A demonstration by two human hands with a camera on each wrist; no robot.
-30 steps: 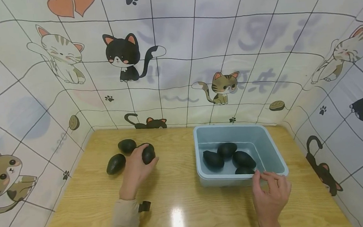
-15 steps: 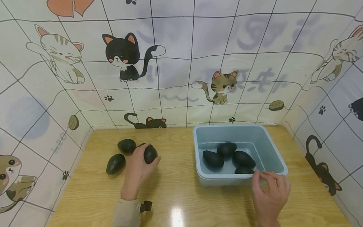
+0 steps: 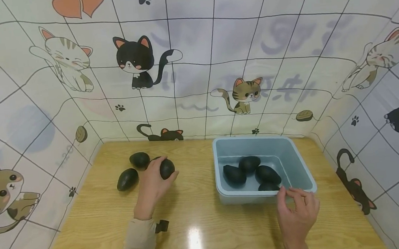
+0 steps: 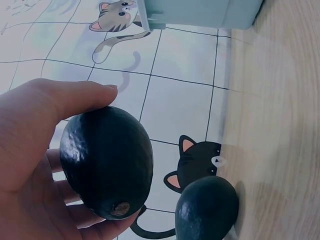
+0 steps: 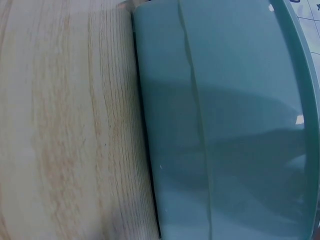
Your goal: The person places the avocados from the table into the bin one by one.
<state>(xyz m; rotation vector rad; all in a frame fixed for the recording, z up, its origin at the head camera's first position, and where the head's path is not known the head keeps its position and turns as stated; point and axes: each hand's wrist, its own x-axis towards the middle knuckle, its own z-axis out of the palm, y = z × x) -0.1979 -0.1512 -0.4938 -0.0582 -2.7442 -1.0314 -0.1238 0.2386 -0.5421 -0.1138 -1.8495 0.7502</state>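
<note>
My left hand (image 3: 152,188) grips a dark green avocado (image 3: 167,169) between thumb and fingers over the left part of the table. In the left wrist view that avocado (image 4: 107,162) appears held up, its stem end showing. Two more avocados, one at the back (image 3: 139,160) and one nearer (image 3: 127,180), lie just left of the hand. A dark edge behind its fingers is mostly hidden. My right hand (image 3: 298,214) pinches the front rim of a light blue plastic bin (image 3: 248,197). Several avocados (image 3: 249,164) lie inside the bin, one partly hidden by the front wall.
The wooden table (image 3: 201,227) is bordered by a cat-print tile-pattern covering (image 3: 195,81) at the back and both sides. Bare table lies between the left hand and the bin. Up close, the right wrist view shows the bin's outer wall (image 5: 230,120) standing on the wood.
The left hand has shifted slightly to the right with the avocado in its grip. The right hand and the bin have stayed put.
</note>
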